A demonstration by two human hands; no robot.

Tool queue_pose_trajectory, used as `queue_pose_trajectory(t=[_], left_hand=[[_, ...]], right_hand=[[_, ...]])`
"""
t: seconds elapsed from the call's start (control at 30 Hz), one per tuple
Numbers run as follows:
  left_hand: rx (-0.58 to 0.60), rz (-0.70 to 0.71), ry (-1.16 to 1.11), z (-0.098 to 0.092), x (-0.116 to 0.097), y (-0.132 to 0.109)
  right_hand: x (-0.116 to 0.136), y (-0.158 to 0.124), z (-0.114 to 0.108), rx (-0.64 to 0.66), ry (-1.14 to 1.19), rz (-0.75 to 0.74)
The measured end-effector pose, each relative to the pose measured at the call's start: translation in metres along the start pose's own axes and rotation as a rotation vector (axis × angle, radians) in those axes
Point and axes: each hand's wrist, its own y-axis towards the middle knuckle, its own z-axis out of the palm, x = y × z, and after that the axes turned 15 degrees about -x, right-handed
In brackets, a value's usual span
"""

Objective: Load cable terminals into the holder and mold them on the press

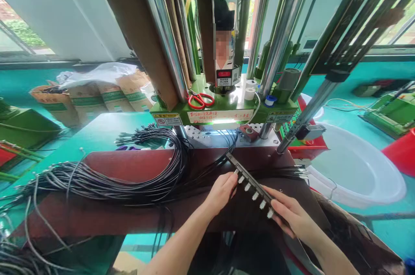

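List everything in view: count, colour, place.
Narrow bar with silvery connectors: one, dark grey, front centre
Long cables: many, black, mostly left
Flat tabletop: one, brown, foreground
Steel-pillared press: one, green, centre back
Loop-handled scissors: one, red, on press
Round roll: one, blue and white, on press
Large oval tub: one, white, right floor
Plastic container: one, red, right edge
Paper sacks: about four, brown, left back
Left hand: one, bare, near bar's far end
Right hand: one, bare, at bar's near end

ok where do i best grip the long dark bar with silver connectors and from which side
Probably near both ends of the long dark bar, coming from its plain right edge: it is slim, and silver connectors jut from its left.
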Motion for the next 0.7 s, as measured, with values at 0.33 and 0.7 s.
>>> queue_pose_trajectory(t=[0.33,0.7], left_hand=[[0.082,-0.180,-0.060,-0.011,-0.006,-0.001],[-0.057,0.061,0.202,-0.007,-0.006,0.006]], right_hand=[[0.002,-0.003,0.004,0.037,-0.131,-0.028],[-0.002,-0.005,0.005,-0.137,-0.066,0.067]])
